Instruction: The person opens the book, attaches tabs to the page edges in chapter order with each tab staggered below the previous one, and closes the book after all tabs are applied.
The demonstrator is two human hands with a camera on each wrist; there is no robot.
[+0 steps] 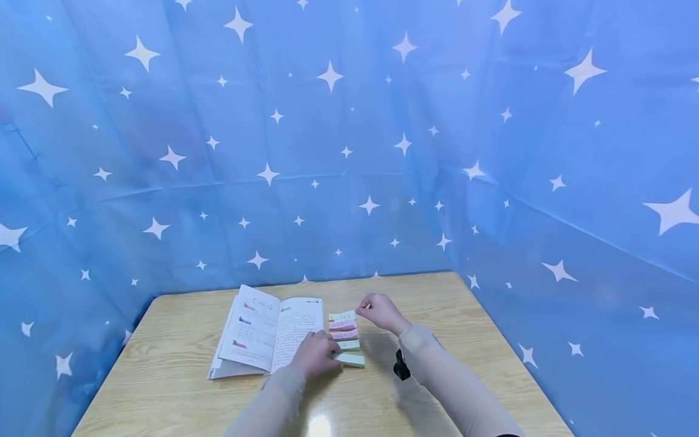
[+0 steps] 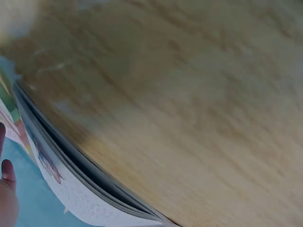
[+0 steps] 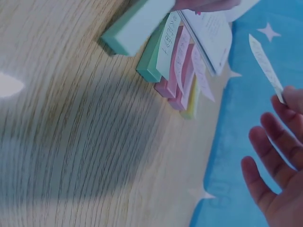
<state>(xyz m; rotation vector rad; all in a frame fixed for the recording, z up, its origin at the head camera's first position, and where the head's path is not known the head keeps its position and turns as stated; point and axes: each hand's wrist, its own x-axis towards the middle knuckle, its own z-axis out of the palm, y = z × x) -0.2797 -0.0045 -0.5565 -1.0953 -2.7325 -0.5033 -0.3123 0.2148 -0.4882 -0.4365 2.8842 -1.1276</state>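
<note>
My right hand (image 1: 382, 312) is at the far end of the row of sticky note pads. Its thumb and forefinger pinch a narrow written paper strip (image 3: 266, 68), the other fingers spread. My left hand (image 1: 317, 353) is beside the open book, holding the left end of the nearest, pale green sticky note pad (image 1: 351, 360); its fingertips are partly hidden. Beyond that pad lie a green pad (image 3: 150, 66), pink pads (image 3: 165, 87) and a yellow pad (image 3: 190, 106). Handwritten strips (image 3: 181, 56) stick out from several of them.
The open book (image 1: 253, 331) lies left of the pads, its left pages raised. A wooden table (image 1: 175, 388) carries everything. Blue cloth with white stars (image 1: 306, 133) hangs behind and to the right. Something black (image 1: 401, 365) is under the right wrist.
</note>
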